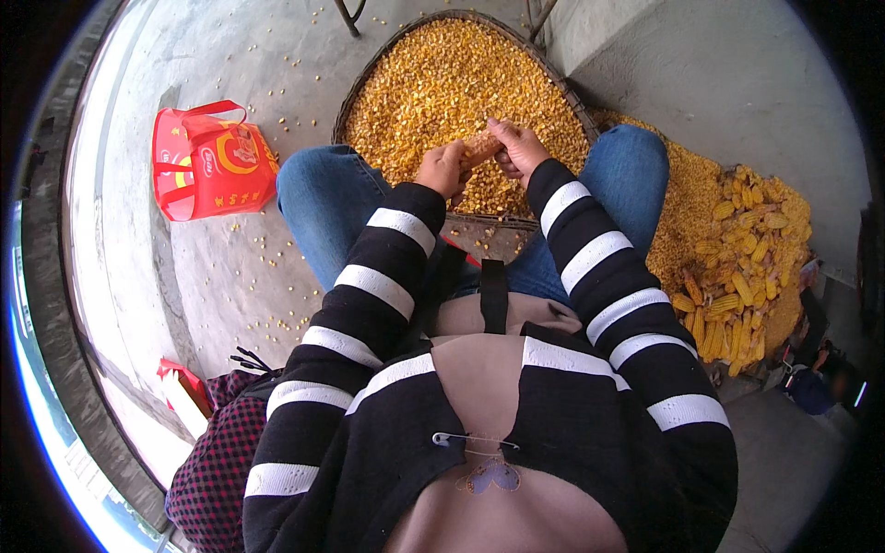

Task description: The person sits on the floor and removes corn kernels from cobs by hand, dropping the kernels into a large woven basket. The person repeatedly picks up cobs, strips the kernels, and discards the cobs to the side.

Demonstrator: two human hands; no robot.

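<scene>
Between my two hands, over a wide woven basket point(354, 90) of loose corn kernels point(449, 76), is a mostly bare, reddish-brown corn cob point(482, 148). My left hand point(442, 169) grips its left end, fingers curled around it. At the other end, my right hand point(518, 148) has its thumb laid along the cob and its fingers bent underneath. Few kernels, if any, show on the cob's visible side; its underside is hidden. The basket sits between my knees, its near rim just past my wrists.
Whole yellow corn ears point(743, 280) lie on a large kernel heap point(681, 200) along the right wall point(726, 90). A red shopping bag point(214, 166) with printing stands at left. Stray kernels dot the concrete floor point(200, 276). A checkered fabric item point(214, 456) is beside my left arm.
</scene>
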